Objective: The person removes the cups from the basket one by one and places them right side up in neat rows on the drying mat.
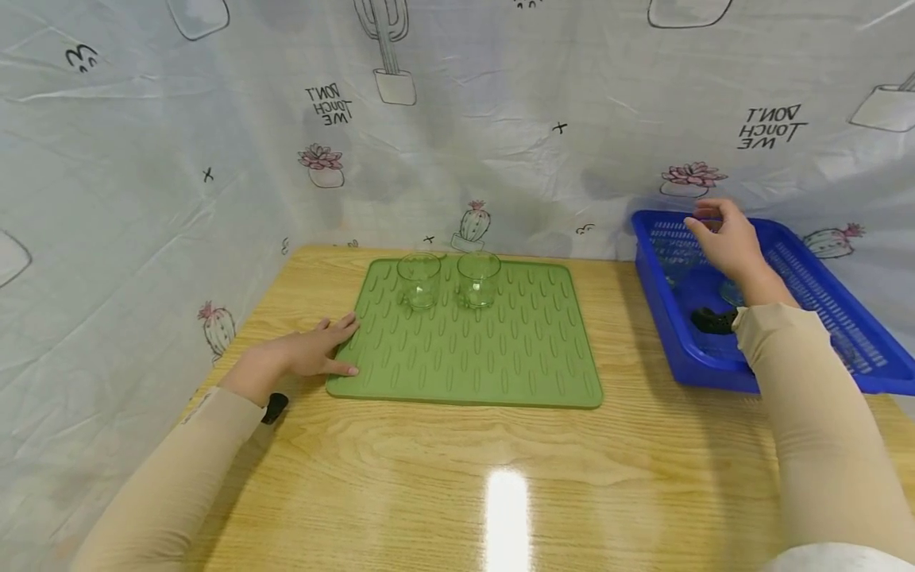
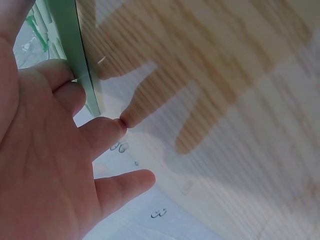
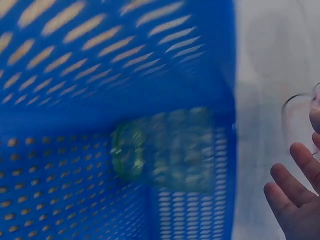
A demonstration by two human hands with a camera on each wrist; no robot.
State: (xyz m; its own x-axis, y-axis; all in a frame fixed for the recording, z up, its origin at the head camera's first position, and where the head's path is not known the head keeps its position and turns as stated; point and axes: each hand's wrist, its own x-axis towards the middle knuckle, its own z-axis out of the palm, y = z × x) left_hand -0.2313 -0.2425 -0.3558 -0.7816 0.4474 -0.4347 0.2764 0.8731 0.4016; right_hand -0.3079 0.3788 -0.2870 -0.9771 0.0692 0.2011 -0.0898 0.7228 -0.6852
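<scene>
My left hand [image 1: 307, 351] rests with fingers spread at the left edge of a green drying mat [image 1: 529, 349]. Two clear glass mugs [image 1: 420, 282] stand side by side near the back of the mat, apart from both hands. Above a blue plastic basket [image 1: 654, 318] on the right, my right hand [image 1: 729, 242] hovers with loosely bent fingers and nothing between them. Inside the basket, the right wrist view shows a textured clear glass [image 3: 170, 150], blurred and apart from the fingers [image 3: 292, 185]. My forearm hides part of the basket's inside.
A wooden table [image 1: 400, 477] carries the mat and the basket. Behind and to the left hangs a pale printed curtain [image 1: 457, 143], close to the basket's back rim. The basket has slotted walls.
</scene>
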